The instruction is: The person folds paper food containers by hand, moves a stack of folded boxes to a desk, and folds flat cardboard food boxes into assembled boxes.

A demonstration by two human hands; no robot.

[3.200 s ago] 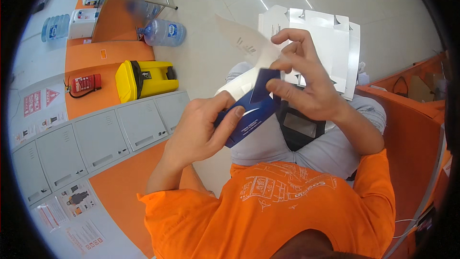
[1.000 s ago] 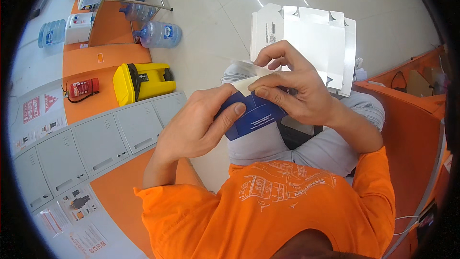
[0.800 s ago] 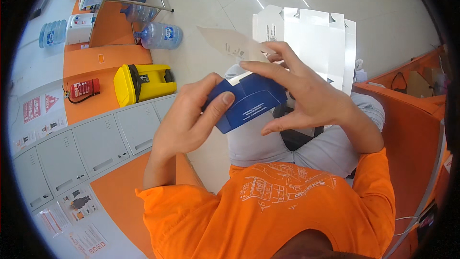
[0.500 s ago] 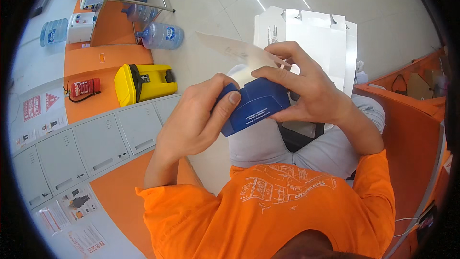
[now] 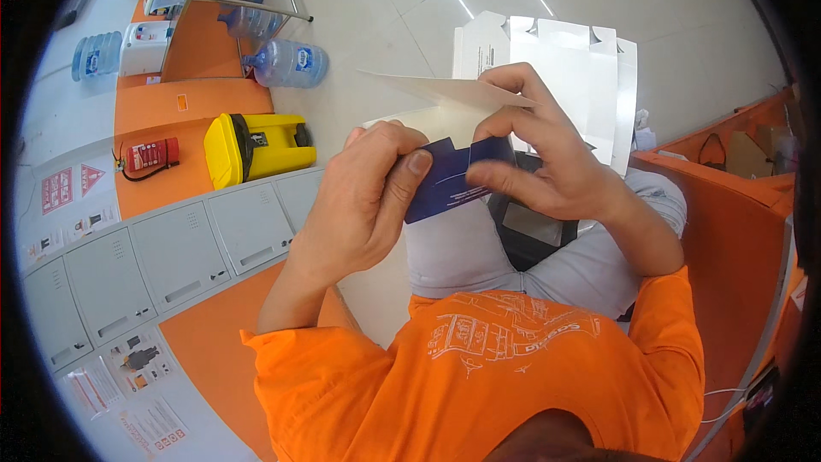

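Observation:
Between my hands is a small folding carton, dark blue outside with fine pale print and off-white inside. Its long off-white flap stands out on the far side. My left hand closes round the carton's left end, thumb on the blue panel and fingers behind. At the right end, my right hand presses a thumb against the blue panel's edge while its upper fingers touch the raised flap. A slit or fold runs beside the right thumb. The carton's far underside is hidden.
Beyond my knees lies an unfolded white cardboard sheet. Left stand a yellow bin, a large water bottle and a row of grey lockers. A fire extinguisher is by the wall. On the right is an orange partition.
The carton has tipped, so more of its off-white inside shows and the flap lies wider. My right thumb has shifted down onto the blue panel. My left hand keeps its hold.

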